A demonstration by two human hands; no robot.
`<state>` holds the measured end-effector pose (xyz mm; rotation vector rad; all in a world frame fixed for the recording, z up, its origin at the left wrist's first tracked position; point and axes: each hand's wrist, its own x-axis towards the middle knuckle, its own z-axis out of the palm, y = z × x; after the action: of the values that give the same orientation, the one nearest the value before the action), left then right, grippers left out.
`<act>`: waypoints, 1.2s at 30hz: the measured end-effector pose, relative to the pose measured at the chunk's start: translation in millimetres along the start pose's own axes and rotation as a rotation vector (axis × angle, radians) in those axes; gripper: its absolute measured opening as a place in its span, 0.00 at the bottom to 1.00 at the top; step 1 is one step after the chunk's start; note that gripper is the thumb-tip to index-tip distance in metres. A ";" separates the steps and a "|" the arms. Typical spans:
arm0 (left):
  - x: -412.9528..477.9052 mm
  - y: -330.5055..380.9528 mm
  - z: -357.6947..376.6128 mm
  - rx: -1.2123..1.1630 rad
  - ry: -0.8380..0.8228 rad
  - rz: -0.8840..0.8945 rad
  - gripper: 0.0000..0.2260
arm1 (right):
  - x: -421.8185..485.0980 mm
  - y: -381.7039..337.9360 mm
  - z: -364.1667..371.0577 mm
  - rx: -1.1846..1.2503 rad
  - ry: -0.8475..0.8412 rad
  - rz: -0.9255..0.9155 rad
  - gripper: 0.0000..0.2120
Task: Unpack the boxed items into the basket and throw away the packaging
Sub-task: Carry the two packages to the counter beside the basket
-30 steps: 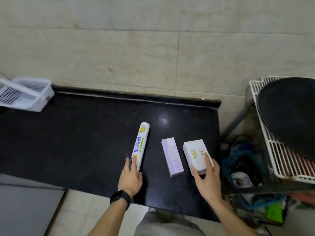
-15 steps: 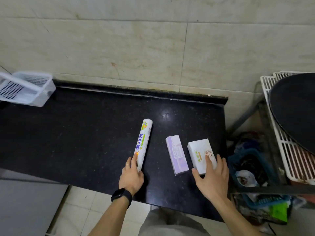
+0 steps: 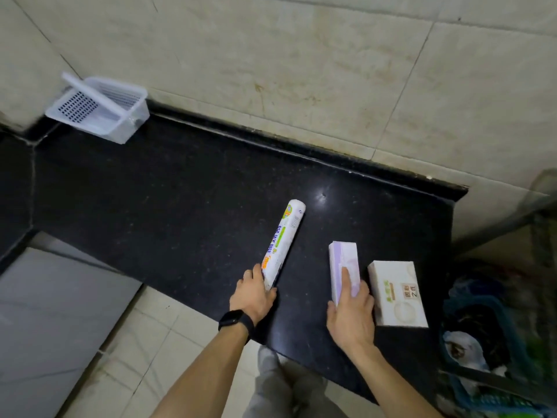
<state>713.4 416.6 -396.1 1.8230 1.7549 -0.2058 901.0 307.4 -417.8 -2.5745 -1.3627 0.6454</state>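
On the black counter [image 3: 168, 188] lie three packaged items. A long white roll [image 3: 283, 239] with coloured print points away from me; my left hand [image 3: 253, 294] grips its near end. A slim purple box [image 3: 343, 260] lies to its right, and my right hand [image 3: 351, 309] rests on its near end, fingers wrapped over the top. A squarer white box [image 3: 396, 292] sits just right of that hand, untouched. The clear plastic basket [image 3: 99, 108] stands far off at the back left corner, tilted against the wall.
Right of the counter's edge, down low, a blue bin [image 3: 488, 342] holds rubbish. Beige tiled wall [image 3: 301, 64] runs behind the counter. A grey surface [image 3: 54, 312] lies at the lower left beside the floor tiles.
My right hand has left the white box and moved left onto the purple box. The left hand stays on the roll's end. The camera has swung left, showing more of the basket.
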 end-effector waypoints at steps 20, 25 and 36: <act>-42.3 -306.6 -171.9 -0.703 0.206 -0.297 0.13 | -36.0 -307.0 17.5 0.476 -0.287 -0.421 0.40; -52.7 -411.6 -217.9 -0.830 0.319 -0.426 0.13 | -53.2 -419.0 51.8 0.445 -0.343 -0.526 0.41; -6.3 -516.4 -281.9 -0.817 0.401 -0.434 0.15 | -38.9 -573.0 103.3 0.377 -0.390 -0.628 0.40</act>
<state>141.0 530.2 -321.5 0.9217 2.0571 0.6642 406.7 597.6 -308.3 -1.6500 -1.8203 1.1673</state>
